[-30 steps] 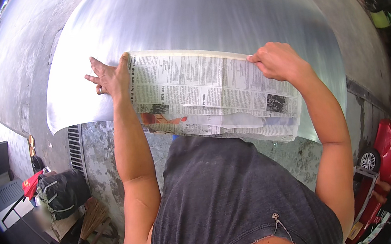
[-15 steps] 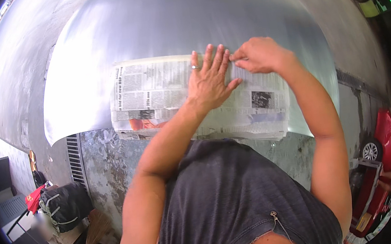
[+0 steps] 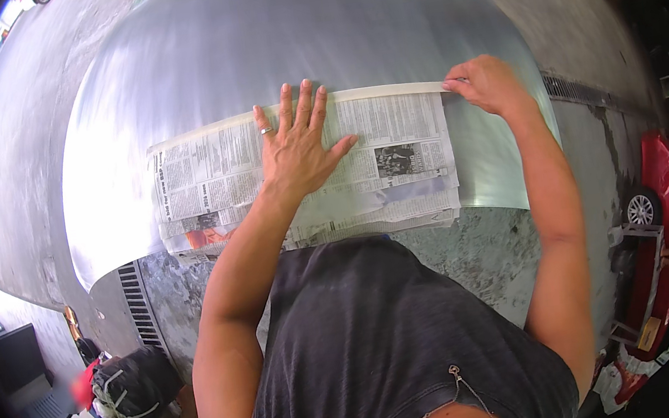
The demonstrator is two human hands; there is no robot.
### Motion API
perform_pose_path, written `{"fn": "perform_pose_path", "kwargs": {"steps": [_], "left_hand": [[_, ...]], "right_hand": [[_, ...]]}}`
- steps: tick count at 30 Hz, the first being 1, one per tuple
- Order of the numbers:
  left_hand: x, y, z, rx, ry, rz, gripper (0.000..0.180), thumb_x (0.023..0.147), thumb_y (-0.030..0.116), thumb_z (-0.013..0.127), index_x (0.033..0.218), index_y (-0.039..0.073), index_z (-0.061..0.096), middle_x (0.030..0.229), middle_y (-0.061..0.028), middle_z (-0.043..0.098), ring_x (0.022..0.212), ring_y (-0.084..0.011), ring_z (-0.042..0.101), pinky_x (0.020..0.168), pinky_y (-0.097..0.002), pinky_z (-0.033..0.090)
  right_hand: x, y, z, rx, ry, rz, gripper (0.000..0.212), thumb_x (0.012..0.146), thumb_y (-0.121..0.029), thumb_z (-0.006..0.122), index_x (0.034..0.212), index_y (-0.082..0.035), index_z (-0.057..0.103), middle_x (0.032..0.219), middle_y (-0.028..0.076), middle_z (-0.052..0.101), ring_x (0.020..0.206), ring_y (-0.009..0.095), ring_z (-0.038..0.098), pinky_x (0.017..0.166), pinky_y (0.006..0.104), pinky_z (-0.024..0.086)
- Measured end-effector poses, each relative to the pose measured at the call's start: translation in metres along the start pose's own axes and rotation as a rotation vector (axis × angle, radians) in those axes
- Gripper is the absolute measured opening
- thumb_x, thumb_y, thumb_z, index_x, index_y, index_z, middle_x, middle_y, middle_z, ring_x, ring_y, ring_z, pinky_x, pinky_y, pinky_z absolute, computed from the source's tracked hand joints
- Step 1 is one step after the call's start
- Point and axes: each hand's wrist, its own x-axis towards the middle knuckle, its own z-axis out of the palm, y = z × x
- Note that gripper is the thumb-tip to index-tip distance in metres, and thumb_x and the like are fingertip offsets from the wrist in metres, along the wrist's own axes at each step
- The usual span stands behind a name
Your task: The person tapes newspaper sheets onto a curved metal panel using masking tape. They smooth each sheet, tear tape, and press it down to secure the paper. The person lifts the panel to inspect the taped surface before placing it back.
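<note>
Sheets of newspaper (image 3: 407,121) lie across the near part of a large, smooth silver panel (image 3: 379,28), and their near edge hangs over toward me. A pale strip of masking tape (image 3: 387,91) runs along the far edge of the paper. My left hand (image 3: 293,147), a ring on one finger, lies flat on the newspaper with its fingers spread and their tips over the tape. Just past the paper's far right corner, my right hand (image 3: 493,87) pinches the end of the tape between thumb and fingers.
Red car parts (image 3: 665,177) with a wheel (image 3: 642,208) stand at the right. A black bag (image 3: 135,384) sits at lower left beside a dark chair (image 3: 15,365). Floor drain grates (image 3: 139,304) lie left and right of the panel.
My right hand has moved right, away from the left hand, and the tape now shows along the paper's far edge. My left hand has shifted left on the newspaper, fingers more spread.
</note>
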Motion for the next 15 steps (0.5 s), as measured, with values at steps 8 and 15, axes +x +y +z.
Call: {"fn": "perform_pose_path", "kwargs": {"steps": [8,15], "left_hand": [[0.001,0.002,-0.003,-0.003,0.009,0.016,0.084,0.099,0.078,0.039,0.167,0.031,0.029,0.176,-0.0087,0.016,0.163,-0.0332,0.007,0.128,-0.0674,0.004],[0.001,0.0,0.0,0.01,0.024,0.021,0.084,0.099,0.078,0.039,0.167,0.03,0.029,0.176,-0.0097,0.017,0.163,-0.0336,0.008,0.127,-0.0677,0.005]], "right_hand": [[0.006,-0.018,0.007,-0.08,-0.007,0.068,0.02,0.099,-0.031,0.068,0.103,-0.017,0.082,0.091,0.008,0.077,0.088,0.03,0.072,0.077,0.0453,0.056],[0.01,-0.025,0.009,-0.097,-0.052,0.119,0.019,0.097,-0.032,0.071,0.101,-0.017,0.081,0.09,0.008,0.077,0.091,0.031,0.072,0.079,0.0455,0.056]]}}
